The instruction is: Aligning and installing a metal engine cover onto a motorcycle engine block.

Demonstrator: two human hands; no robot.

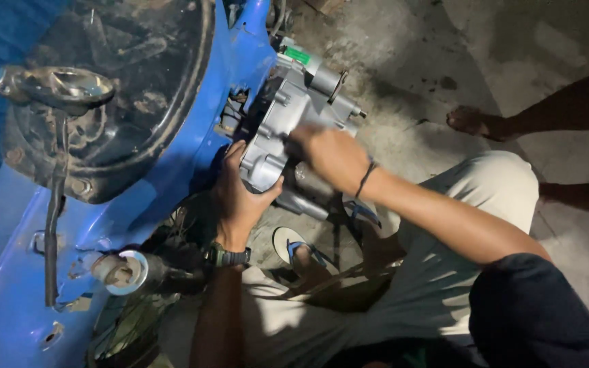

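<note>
far left there's a blue vehicle body [15, 272] with a rusty black wheel well [124, 88] and a worn metal lever [56, 85]. near it a capped tube end [125, 271] sticks out. in the middle the left hand [240, 197], with a wristwatch [230, 256], cups the near bottom edge of a grey engine casing [288, 116] pressed against the blue body. the right hand [332, 155] lies closed on the casing's right side. far right, another person's bare foot [475, 123] rests on the concrete floor [403, 41].
</note>
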